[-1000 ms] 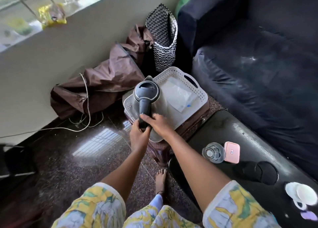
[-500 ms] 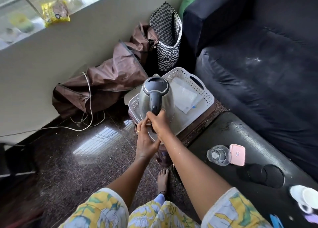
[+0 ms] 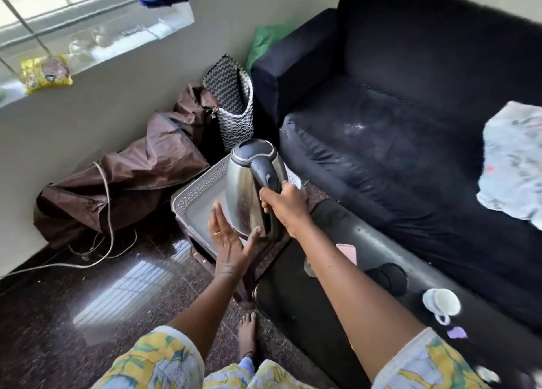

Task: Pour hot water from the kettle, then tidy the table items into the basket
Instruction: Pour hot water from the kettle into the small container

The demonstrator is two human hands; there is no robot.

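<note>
A steel kettle [image 3: 245, 192] with a dark lid and handle hangs tilted above the white perforated basket [image 3: 193, 195]. My right hand [image 3: 283, 205] is closed around the kettle's handle. My left hand [image 3: 231, 242] is open, palm up, its fingertips just under the kettle's base. On the black table [image 3: 293, 294] lie a pink case [image 3: 347, 252], a clear glass [image 3: 309, 267] mostly hidden by my right forearm, two black coasters [image 3: 387, 277] and a white cup [image 3: 443, 300].
The basket rests on a brown stool [image 3: 252, 259] between the table and a dark sofa [image 3: 410, 142]. A brown bag [image 3: 132, 177], a zigzag-patterned bag [image 3: 234, 104] and a loose cord [image 3: 105, 212] lie by the wall. My bare foot [image 3: 247, 333] stands on the glossy floor.
The kettle has come up out of the basket and swung toward the table. My left hand let go of the handle and opened under the base. The camera tilted up.
</note>
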